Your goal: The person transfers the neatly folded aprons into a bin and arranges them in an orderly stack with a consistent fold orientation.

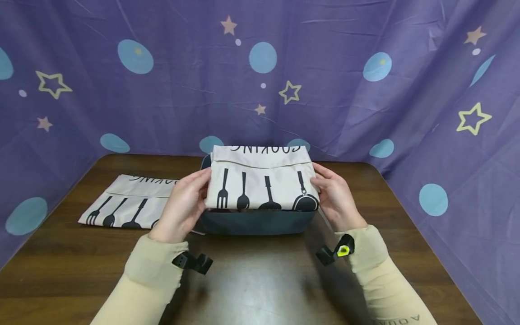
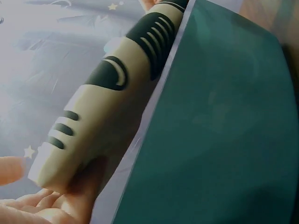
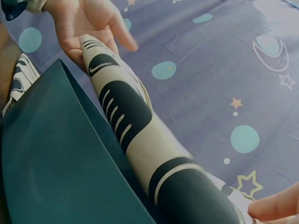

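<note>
My left hand [image 1: 183,205] at 9 o'clock, right hand [image 1: 334,198] at 3, fingers curled on folded apron [image 1: 260,183] | soft, light, floppy; best held by both side edges | above teal bin [image 1: 256,222]

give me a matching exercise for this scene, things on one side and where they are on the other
Things:
1. folded cloth
2. flat cloth
3. bin
4. left hand

Places:
a. lying on the table, left of the bin
b. under the folded cloth
c. held between both hands, on top of the bin
d. gripping the folded cloth's left edge

Pairs: 1-c, 2-a, 3-b, 4-d
</note>
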Motion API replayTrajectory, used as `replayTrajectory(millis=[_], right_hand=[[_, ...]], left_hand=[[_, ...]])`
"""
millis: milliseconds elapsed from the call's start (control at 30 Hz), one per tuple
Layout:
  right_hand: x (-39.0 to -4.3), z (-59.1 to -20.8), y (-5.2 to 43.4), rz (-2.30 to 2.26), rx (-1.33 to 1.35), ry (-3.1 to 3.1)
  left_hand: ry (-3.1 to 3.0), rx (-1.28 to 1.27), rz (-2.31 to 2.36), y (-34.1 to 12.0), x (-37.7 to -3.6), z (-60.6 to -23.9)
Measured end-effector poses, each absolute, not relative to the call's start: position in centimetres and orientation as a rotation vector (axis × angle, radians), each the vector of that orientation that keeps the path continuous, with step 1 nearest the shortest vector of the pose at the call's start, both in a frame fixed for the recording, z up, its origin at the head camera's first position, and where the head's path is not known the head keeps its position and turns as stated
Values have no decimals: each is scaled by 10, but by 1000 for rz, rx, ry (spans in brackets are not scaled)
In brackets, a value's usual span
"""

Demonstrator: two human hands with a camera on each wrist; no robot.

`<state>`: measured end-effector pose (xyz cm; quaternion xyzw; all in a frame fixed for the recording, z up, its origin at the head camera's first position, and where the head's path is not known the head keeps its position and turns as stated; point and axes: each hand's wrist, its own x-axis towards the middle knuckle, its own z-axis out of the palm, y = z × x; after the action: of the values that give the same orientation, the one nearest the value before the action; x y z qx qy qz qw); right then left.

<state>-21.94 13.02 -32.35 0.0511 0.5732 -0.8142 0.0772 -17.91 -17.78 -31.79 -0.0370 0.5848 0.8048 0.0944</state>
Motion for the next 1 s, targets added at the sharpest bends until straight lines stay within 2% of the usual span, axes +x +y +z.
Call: replayTrajectory(millis=[200,500,1000], right_hand=[[-220,-325,127,-2420,140,1723],[-222,-326,122,-2407,96,1707],[-234,-333,117,-2457,165,1725]], left_hand=[[1624,-25,2340,-182,-181,-317],[1622,-66,2365,-181,-186,-316],[1628,-91,2410,-174,-194,-320]])
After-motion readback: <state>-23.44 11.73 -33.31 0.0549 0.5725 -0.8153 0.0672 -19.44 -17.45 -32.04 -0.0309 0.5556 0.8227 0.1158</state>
